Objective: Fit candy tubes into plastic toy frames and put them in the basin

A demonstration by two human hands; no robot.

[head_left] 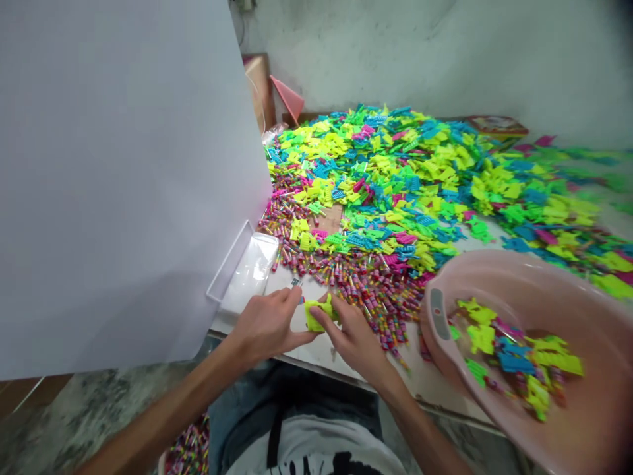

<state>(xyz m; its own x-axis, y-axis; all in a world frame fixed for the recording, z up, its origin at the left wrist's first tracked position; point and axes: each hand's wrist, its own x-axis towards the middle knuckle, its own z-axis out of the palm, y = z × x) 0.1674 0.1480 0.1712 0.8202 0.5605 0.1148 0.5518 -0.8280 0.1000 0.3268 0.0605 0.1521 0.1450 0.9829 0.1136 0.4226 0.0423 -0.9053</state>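
Note:
My right hand (353,336) is closed on a bright yellow plastic toy piece (316,318), its thumb lying across the front. Beside it, my left hand (270,320) is closed, with its thumb at the lower edge of the piece. A small blue and red bit shows by the left fingertips, but most of what they hold is hidden. Just beyond both hands spread many small candy-filled tubes (346,274) with pink wrappers. Behind these rises a big heap of yellow, green, blue and pink plastic toy pieces (386,165).
At right stands a pink plastic tub (435,349) with several toy pieces and tubes inside. Clear plastic bags (252,264) lie in a white tray (215,290). A large white panel (123,178) blocks the left side. More tubes (190,448) fill a container below the table.

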